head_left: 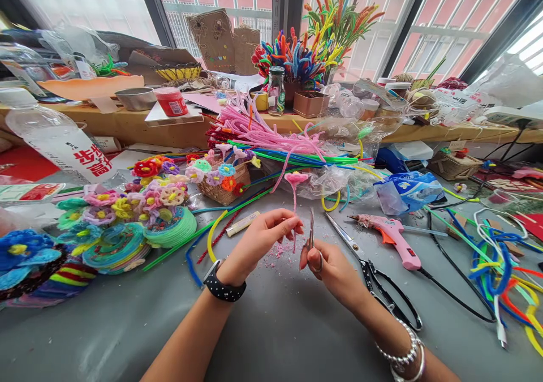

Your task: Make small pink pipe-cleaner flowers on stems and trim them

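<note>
A pink pipe-cleaner flower (pixel 296 177) stands upright on its thin pink stem, which my left hand (pixel 271 234) pinches between closed fingers just below the middle of the view. Close to the stem on its right, my right hand (pixel 330 263) is closed round the handles of small scissors (pixel 311 229), their tips pointing up. The blades look nearly closed, beside the stem. Small pink fibre scraps (pixel 280 253) lie on the grey table (pixel 271 325) beneath both hands.
Large black-handled scissors (pixel 360 254) and a pink glue gun (pixel 394 236) with its black cord lie at right. Coloured pipe cleaners (pixel 500 263) tangle at far right. Fuzzy flowers (pixel 102 215) crowd the left, near a plastic bottle (pixel 59 138). Pink pipe cleaners (pixel 263 130) are heaped behind.
</note>
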`<state>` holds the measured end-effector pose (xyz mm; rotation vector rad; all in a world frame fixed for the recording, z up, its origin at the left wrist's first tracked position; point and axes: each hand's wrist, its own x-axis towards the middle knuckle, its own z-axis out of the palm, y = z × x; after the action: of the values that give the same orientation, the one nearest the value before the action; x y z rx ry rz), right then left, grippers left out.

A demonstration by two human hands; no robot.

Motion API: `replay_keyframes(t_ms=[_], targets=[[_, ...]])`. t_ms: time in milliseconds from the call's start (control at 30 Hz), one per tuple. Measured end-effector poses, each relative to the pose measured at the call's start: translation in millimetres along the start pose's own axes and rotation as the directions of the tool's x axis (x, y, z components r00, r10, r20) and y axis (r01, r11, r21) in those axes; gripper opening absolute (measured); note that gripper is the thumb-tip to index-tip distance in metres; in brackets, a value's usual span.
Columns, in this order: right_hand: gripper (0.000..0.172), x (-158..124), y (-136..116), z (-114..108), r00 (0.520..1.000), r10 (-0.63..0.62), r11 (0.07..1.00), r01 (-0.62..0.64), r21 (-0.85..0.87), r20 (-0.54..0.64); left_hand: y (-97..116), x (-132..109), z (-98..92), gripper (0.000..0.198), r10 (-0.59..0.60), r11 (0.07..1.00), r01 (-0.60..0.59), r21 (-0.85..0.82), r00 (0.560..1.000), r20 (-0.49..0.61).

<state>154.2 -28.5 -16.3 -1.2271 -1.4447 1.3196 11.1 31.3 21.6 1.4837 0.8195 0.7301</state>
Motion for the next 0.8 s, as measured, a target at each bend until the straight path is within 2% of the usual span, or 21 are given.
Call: replay_keyframes(t_ms=[100, 167, 267, 433, 567, 800], targets=[[0.069, 1.6, -2.6, 0.4, 0.962, 0.132, 0.934, -0.202, 0.296, 0.241, -2.8, 1.0, -1.6, 0.02, 0.019, 1.0, -0.019, 0.003, 0.997, -0.078], [0.066, 2.4, -4.3, 0.4, 0.931, 0.176, 0.879, -0.295, 0.374, 0.32, -4.9, 1.5, -2.4, 0.02, 0.018, 1.0, -0.019, -0.005, 0.992, -0.121], [0.056, 3.4, -4.6, 0.5, 0.944, 0.2, 0.867, -0.295, 0.401, 0.261, -6.3, 2.3, -3.6, 0.022, 0.016, 1.0, -0.017, -0.004, 0.983, -0.185], [0.054, 4.3, -0.4, 1.2, 0.974, 0.185, 0.835, -0.226, 0.501, 0.13, -4.1, 2.7, -4.2, 0.024, 0.028, 0.999, -0.023, 0.026, 0.973, -0.228], [0.046, 3.5, 0.8, 1.1, 0.98, 0.181, 0.844, -0.198, 0.499, 0.083, -2.0, 1.5, -1.3, 0.023, 0.071, 0.996, -0.059, 0.072, 0.979, -0.193], [0.031, 3.2, -4.7, -1.1, 0.973, 0.228, 0.842, -0.209, 0.497, 0.024, 1.9, -1.3, 0.7, 0.02, 0.11, 0.994, -0.11, 0.005, 0.99, -0.091]])
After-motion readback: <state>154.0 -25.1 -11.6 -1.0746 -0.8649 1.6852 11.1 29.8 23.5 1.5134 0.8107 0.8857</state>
